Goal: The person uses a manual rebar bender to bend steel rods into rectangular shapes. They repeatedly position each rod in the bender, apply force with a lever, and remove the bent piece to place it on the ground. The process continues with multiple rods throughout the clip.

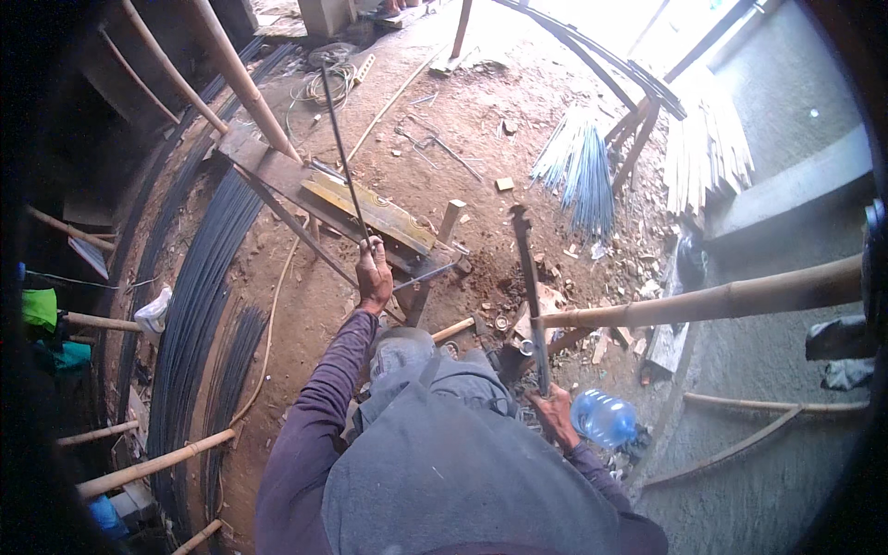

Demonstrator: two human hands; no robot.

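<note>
- My left hand (pixel 374 277), seen by me through the head camera, closes narrowly about the lower visible part of a thin dark rod (pixel 340 143); the rod slants up and leftward, crossing above a yellowish wooden block (pixel 370 215).
- My right hand (pixel 555 416) wraps the near end of a long dark bar (pixel 530 277) — its notched far end points away from me, well apart from the rod.
- The block lies along a wooden bench (pixel 264 166), ahead and to the left.
- A clear blue bottle (pixel 601 419) lies just beside my right hand.
- Long dark rods (pixel 199 342) lie on the ground at left — a paler bundle (pixel 585 176) lies ahead at right.
</note>
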